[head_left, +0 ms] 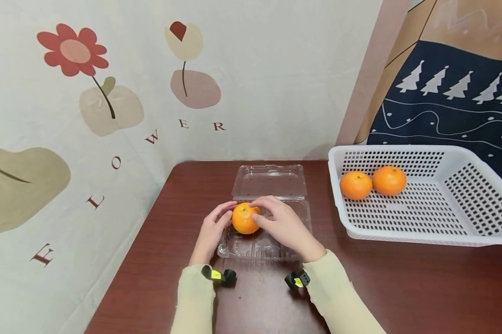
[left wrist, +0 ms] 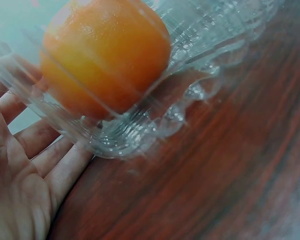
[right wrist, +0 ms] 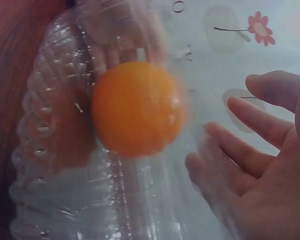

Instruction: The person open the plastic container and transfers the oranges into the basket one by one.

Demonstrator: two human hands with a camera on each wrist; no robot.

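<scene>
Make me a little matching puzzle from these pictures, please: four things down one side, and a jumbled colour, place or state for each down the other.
Things:
1. Orange outside the basket
2. Basket
3. Plastic lid
4. Tabletop

Descriptions:
A. Clear, folded back open
B. Reddish brown
C. Between the left hand and the right hand
D. White and full of holes

Right pairs: 1-C, 2-D, 3-A, 4-B
</scene>
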